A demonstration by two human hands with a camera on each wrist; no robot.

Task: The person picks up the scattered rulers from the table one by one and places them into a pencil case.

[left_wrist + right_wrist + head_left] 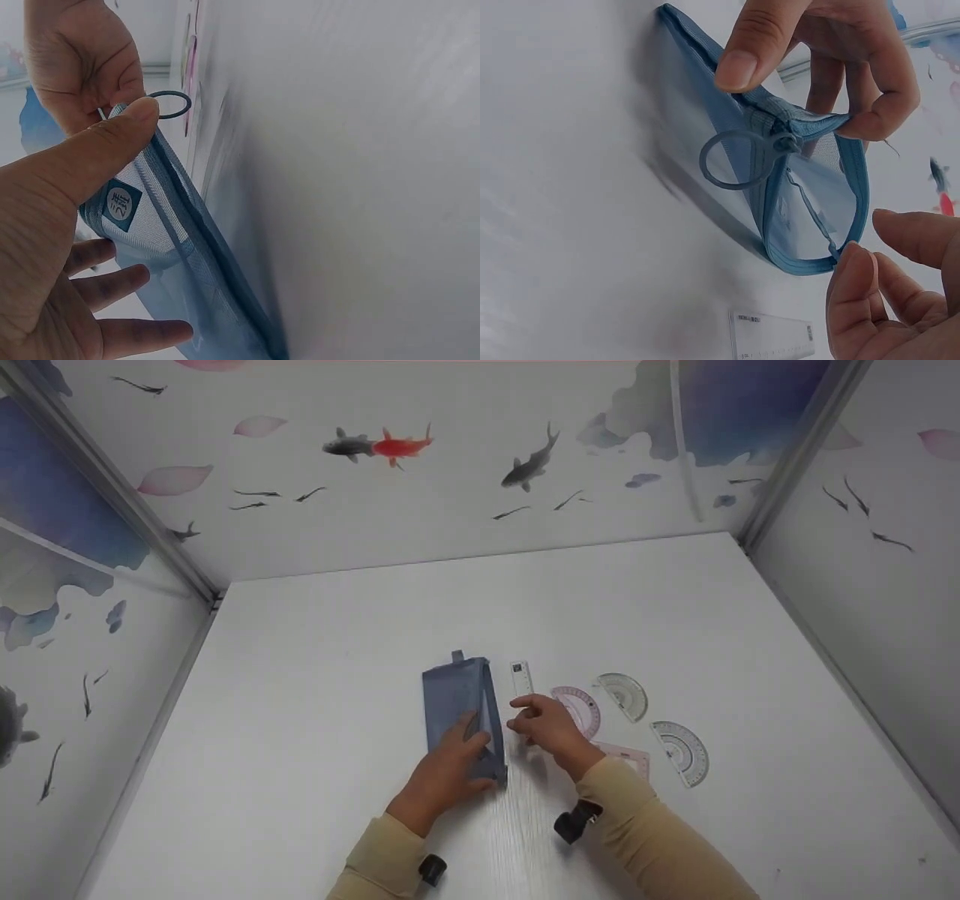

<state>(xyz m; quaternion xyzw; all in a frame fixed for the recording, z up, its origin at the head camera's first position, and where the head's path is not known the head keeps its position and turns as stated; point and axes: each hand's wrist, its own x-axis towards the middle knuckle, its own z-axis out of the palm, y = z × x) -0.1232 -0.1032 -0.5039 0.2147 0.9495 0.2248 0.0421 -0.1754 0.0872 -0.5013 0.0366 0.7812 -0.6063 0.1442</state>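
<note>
A blue zip pencil pouch (454,697) with mesh sides, a ring pull (735,184) and a small label (120,206) has its zip end gaping. My left hand (442,772) grips it near that end, thumb on the zip edge, other fingers along the far side. My right hand (547,727) is at the opposite rim of the mouth, thumb and a curled finger pinching it while the index finger stands apart. A short clear ruler (521,679) lies just beyond the right hand, and a pink protractor (589,709) is partly hidden by it.
Two clear protractors (626,696) (686,754) lie to the right. A pink rectangular ruler (630,759) is partly covered by the right forearm. White panels printed with fish (401,446) wall the white table (315,660) at the back and sides.
</note>
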